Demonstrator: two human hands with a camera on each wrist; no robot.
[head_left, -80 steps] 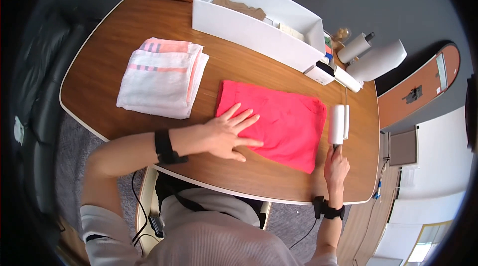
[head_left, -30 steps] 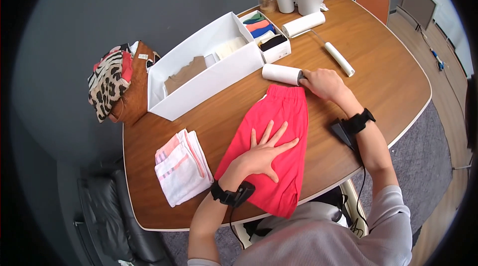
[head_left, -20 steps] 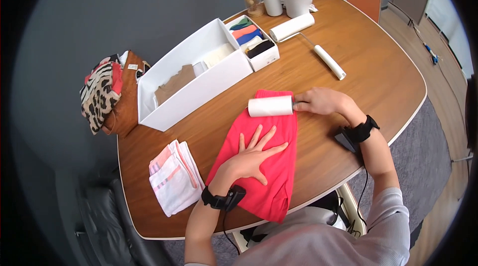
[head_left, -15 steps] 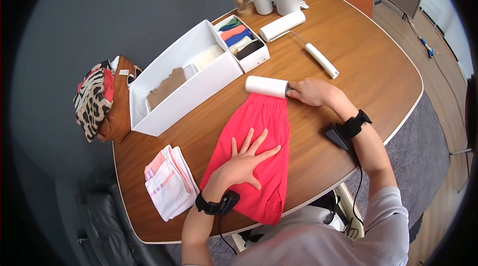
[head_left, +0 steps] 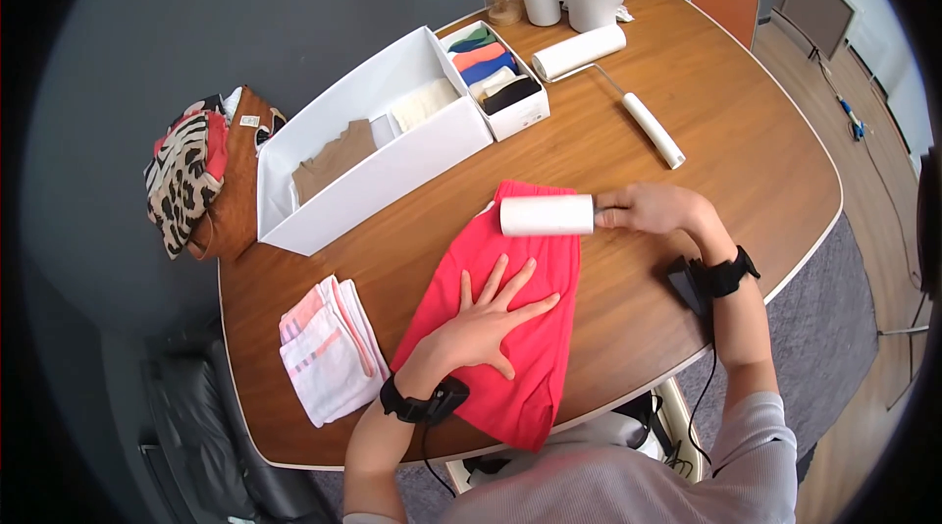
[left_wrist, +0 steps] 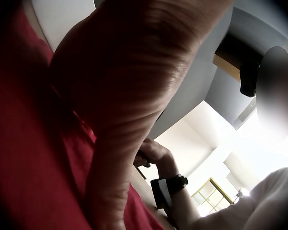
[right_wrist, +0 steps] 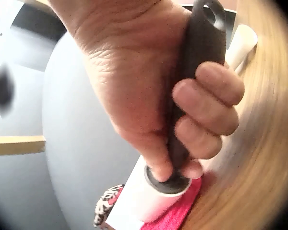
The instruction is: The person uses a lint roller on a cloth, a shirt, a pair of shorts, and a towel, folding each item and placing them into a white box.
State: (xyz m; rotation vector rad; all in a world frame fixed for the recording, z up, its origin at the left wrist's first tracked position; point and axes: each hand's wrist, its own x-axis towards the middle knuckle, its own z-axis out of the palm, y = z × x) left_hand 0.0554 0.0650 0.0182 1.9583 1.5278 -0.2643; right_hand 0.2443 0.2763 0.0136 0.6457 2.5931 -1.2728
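Observation:
In the head view, red folded fabric [head_left: 535, 328] with a gathered edge lies on the wooden table. My left hand [head_left: 481, 333] rests palm down on it, fingers spread. My right hand [head_left: 653, 208] grips the lint roller [head_left: 547, 215], whose white cylinder lies across the fabric near its gathered edge. The right wrist view shows my fingers curled round the dark handle [right_wrist: 194, 62], above the white roll [right_wrist: 158, 196]. In the left wrist view my left hand [left_wrist: 120, 96] presses on the red cloth [left_wrist: 33, 143].
Folded white-and-pink towels [head_left: 334, 352] lie at the left. Behind are a long white box [head_left: 392, 178] with a brown cloth, a small box [head_left: 525, 114] of rolled cloths and another roller [head_left: 581, 52]. A brown bag [head_left: 235, 215] with patterned cloth stands at back left.
The view has turned and shifted. The roller moved from beside the red fabric onto it, went to its gathered edge and came back slightly. The left hand stays spread on the fabric.

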